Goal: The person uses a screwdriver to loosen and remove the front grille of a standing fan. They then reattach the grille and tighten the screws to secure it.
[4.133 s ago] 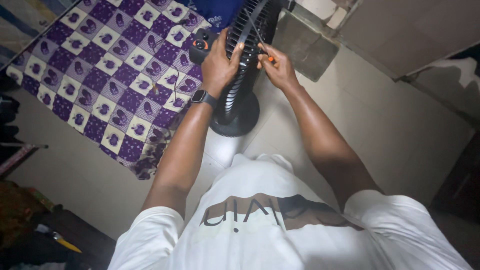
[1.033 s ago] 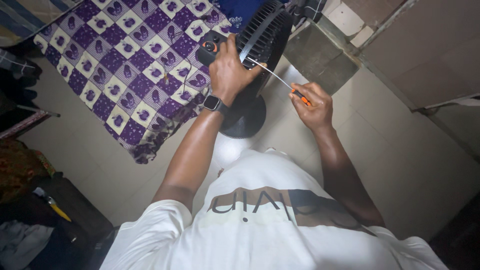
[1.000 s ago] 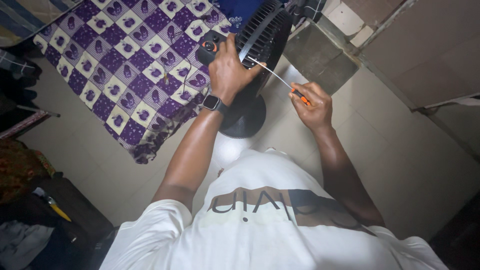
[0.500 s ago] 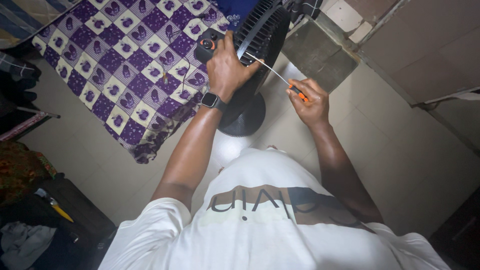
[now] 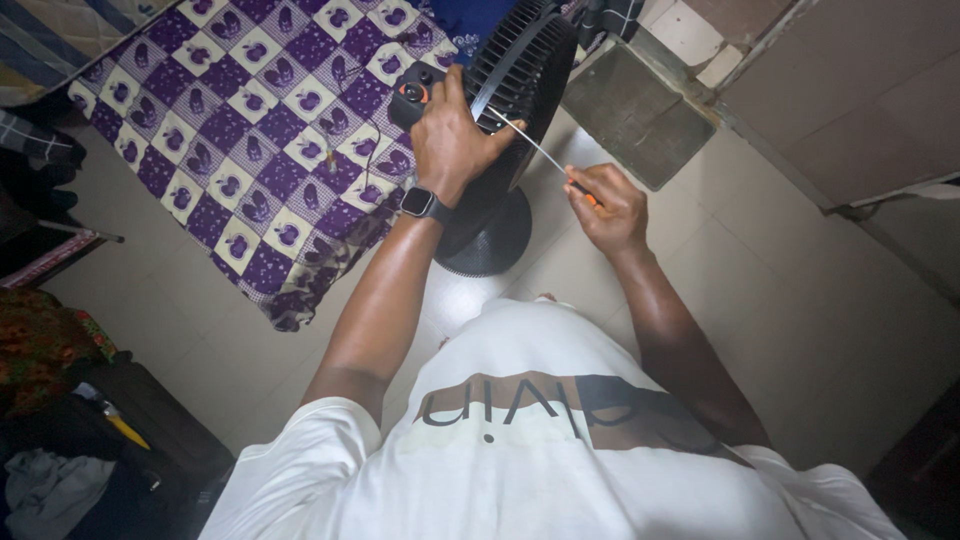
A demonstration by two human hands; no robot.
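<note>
Left hand (image 5: pixel 455 140): wrapped over the top edge of the black fan grille (image 5: pixel 515 75), fingers curled down its far side, steadying it; a dark wristwatch (image 5: pixel 420 203) sits just below on the wrist.
Right hand (image 5: pixel 605 205): closed in a fist around the orange handle of a screwdriver (image 5: pixel 545 158), whose thin metal shaft runs up and to the left from the fist to the grille, just beside the left thumb.
Fan: upright between the two hands, its round base (image 5: pixel 490 235) on the pale floor below the left wrist; a black and orange control box (image 5: pixel 415 88) sits at the left hand's fingertips.
Doing it well: I judge the shaft should stay in line with the screw, with the left hand bracing against the push so the tip does not slip.
Beyond the left hand: purple checked cloth (image 5: pixel 250 130).
Hidden: the screw and the tip are too small to make out; the grille's top is cut off; the left fingertips are out of sight.
</note>
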